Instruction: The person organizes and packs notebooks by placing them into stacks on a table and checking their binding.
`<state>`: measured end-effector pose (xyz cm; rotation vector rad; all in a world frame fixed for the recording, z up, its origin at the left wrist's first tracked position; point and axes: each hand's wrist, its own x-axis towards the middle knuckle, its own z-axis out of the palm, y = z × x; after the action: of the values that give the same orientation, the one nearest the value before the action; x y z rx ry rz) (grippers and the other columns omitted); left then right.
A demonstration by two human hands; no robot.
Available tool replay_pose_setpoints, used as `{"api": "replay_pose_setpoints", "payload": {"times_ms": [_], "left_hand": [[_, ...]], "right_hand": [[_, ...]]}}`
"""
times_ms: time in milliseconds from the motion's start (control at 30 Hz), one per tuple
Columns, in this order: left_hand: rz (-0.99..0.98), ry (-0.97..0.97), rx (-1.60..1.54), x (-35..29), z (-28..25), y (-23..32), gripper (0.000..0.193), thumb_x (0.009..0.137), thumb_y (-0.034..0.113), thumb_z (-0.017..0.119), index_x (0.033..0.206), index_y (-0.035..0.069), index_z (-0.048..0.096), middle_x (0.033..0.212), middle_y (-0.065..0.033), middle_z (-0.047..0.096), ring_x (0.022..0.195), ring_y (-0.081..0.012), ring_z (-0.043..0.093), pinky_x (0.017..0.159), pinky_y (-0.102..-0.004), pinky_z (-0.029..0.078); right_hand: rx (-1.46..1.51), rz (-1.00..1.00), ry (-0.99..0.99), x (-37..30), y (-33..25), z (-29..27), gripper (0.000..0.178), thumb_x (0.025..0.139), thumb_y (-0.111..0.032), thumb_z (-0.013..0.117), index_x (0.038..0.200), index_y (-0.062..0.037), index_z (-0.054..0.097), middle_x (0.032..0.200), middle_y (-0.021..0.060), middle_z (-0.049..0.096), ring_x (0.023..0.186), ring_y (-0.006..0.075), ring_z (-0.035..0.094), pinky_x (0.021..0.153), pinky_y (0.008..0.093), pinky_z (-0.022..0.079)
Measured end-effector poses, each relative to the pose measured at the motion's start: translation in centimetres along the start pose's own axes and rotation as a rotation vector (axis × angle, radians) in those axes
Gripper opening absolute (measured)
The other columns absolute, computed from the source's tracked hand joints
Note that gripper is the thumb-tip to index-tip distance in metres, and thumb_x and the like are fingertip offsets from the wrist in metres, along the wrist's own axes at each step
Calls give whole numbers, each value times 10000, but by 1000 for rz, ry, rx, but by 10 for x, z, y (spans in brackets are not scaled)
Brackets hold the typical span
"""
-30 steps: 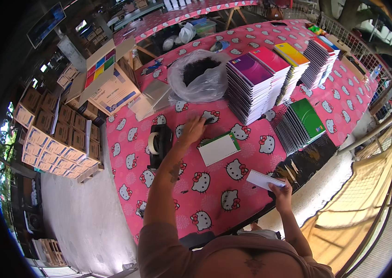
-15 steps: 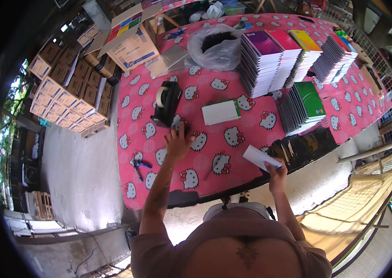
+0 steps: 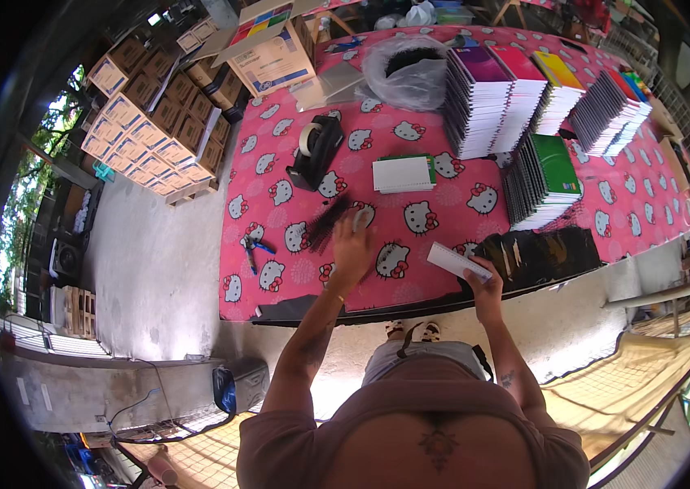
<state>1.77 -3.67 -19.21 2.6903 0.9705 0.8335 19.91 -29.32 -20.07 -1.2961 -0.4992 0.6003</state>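
Pinching slanted white pad (image 3: 447, 259): right hand (image 3: 485, 282). Left hand (image 3: 351, 251) lies left of pad, nearest blurred black strands (image 3: 326, 219); its finger grip unclear.

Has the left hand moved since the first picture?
Yes, toward the person: first level with the tape dispenser, the left hand is now past the dispenser's near end.

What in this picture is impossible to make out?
All in the head view:
Dark strands by the left hand: blurred; whether gripped is unclear.
White pad in the right hand: underside faces away.
Plastic bag: cloudy sides hide its lower contents.
Open carton: top flap cut off by the upper edge.
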Motion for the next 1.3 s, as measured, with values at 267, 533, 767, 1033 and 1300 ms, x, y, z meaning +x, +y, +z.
{"api": "replay_pose_setpoints", "payload": {"times_ms": [267,533,767,1033,1300], "left_hand": [[345,51,-19,93,51,37,360,827,76,648,1182,29,619,1226,-141,620,1198,-315,573,1050,-467,438],[364,192,-151,97,3,64,343,755,24,653,1095,56,631,1007,-101,648,953,-291,617,845,-433,479],[496,-31,-187,1,7,119,393,758,193,746,1126,114,634,1136,-120,583,1118,-304,543,891,-472,436],[-203,57,-709,-19,32,117,811,807,142,777,1476,92,322,1288,-225,487,1207,-441,494,994,-513,429],[-223,30,-600,-31,40,100,715,855,121,671,1480,85,325,1240,-275,514,1102,-437,569,888,-494,494]], "right_hand": [[-96,60,-128,-9,18,-6,261,927,-76,688,1171,14,670,1029,24,675,958,82,577,879,237,454],[-35,23,-24,6,7,-20,268,922,-101,700,1158,22,666,1051,48,678,985,105,598,911,259,467],[117,155,-99,47,12,-22,263,913,-139,623,1121,18,660,1004,43,659,935,125,592,887,270,440],[-110,60,-218,38,17,3,294,893,-59,703,1166,10,622,1071,44,632,943,115,581,849,266,474],[-213,-10,-321,44,30,-12,286,900,-41,713,1175,6,647,1086,39,651,995,119,591,898,278,467]]}}
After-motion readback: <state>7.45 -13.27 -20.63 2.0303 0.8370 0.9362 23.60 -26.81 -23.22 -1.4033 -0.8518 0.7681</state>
